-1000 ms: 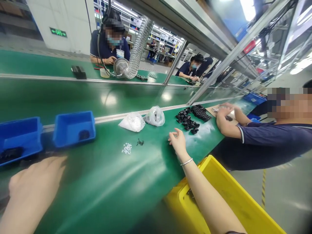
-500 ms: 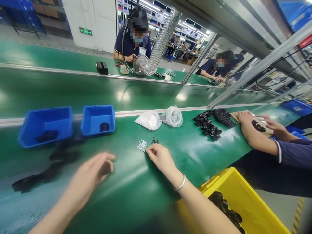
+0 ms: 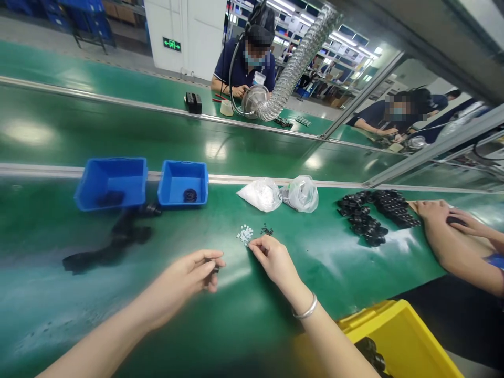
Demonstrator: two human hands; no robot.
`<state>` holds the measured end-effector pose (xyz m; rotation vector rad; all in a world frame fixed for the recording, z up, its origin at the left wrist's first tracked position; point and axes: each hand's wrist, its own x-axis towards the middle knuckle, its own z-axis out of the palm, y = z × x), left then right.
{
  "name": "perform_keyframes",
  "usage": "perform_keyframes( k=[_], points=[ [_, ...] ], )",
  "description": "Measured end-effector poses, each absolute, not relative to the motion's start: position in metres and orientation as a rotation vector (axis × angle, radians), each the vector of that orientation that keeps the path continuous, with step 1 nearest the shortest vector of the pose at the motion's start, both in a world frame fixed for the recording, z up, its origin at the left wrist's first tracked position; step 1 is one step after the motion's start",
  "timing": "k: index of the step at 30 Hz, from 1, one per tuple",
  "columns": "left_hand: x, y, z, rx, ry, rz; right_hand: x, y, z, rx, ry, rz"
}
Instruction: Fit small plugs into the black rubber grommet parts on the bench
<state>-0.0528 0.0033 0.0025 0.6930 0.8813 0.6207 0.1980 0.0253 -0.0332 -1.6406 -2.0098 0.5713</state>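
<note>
My left hand (image 3: pixel 197 272) hovers over the green bench with its fingers curled round a small black part (image 3: pixel 216 269), mostly hidden by the fingers. To its right, my right hand (image 3: pixel 274 260) has thumb and forefinger pinched together at the near edge of a heap of small white pieces (image 3: pixel 245 233). Whatever is between those fingertips is too small to make out. Just beyond the right hand lies a little pile of small black pieces (image 3: pixel 266 229). Two clear plastic bags, one with white contents (image 3: pixel 260 194) and one greyish (image 3: pixel 302 194), sit behind the piles.
Two blue bins (image 3: pixel 111 181) (image 3: pixel 183 182) stand at the back left, with black parts (image 3: pixel 114 239) before the left one. Black parts (image 3: pixel 362 215) lie in clusters to the right, near a co-worker's hands (image 3: pixel 444 220). A yellow crate (image 3: pixel 401 336) occupies the near right.
The view has shifted, so the bench appears farther right. My left hand has come nearer to my right hand, and the black part in it now shows. The right hand stays at the white pieces.
</note>
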Motion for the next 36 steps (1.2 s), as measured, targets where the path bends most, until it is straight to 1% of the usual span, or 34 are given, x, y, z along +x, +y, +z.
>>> perform_keyframes(
  k=[4,9,13,19,23,29,36],
  points=[
    [-0.054,0.003,-0.004,0.764,0.930,0.586,0.197,0.025,-0.033,-1.621,-2.048,0.590],
    [-0.052,-0.001,-0.015,0.833,0.887,0.609,0.197,0.025,-0.034,-1.576,-2.106,0.526],
    [-0.046,-0.006,-0.021,0.965,0.924,0.653,0.188,0.022,-0.024,-1.543,-2.093,0.498],
    [-0.046,-0.011,-0.024,1.311,1.122,0.650,0.142,-0.005,-0.007,-1.206,-2.223,0.565],
    [-0.048,-0.010,-0.025,1.451,1.189,0.626,0.125,-0.018,-0.019,-1.136,-2.373,0.412],
    [-0.049,-0.011,-0.030,1.558,1.207,0.617,0.125,-0.024,-0.028,-1.085,-2.459,0.184],
    [-0.049,-0.010,-0.027,1.632,1.189,0.595,0.126,-0.025,-0.032,-1.081,-2.442,0.160]
  ],
)
